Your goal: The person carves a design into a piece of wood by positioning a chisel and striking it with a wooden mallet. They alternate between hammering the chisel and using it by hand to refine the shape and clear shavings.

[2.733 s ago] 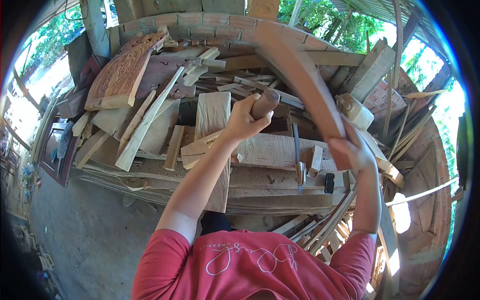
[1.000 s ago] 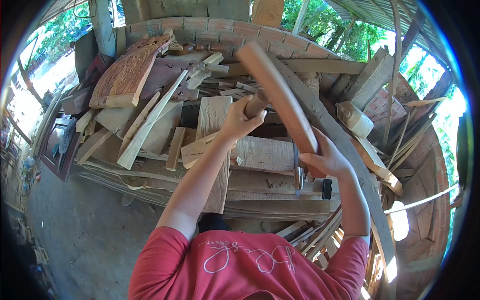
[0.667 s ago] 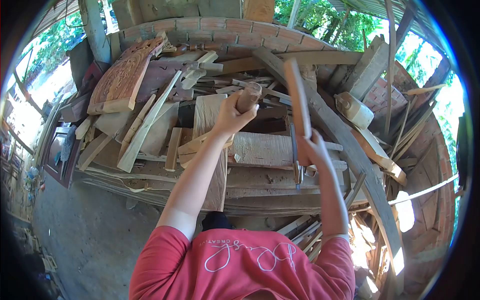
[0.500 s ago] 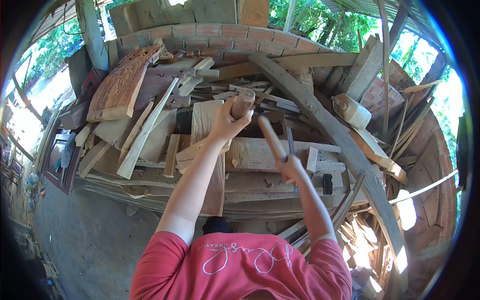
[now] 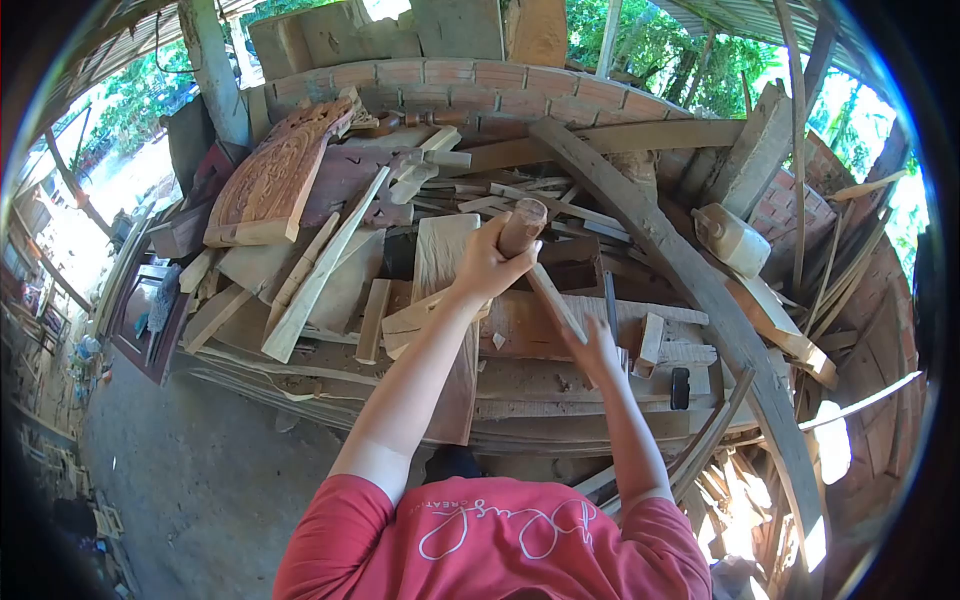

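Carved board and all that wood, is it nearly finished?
The carved board already has its swirls. The left hand grips a round wooden piece; the right hand holds a wooden stick. The plank below shows no pattern, so carving may be left; can't tell how much.

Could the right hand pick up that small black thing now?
Probably not straight away: the right hand is holding a wooden stick, though nothing seems to block the small black thing nearby.

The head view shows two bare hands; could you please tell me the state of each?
Left hand: closed around a brown, cylindrical wooden handle.
Right hand: closed around a long, narrow brown wooden bar.
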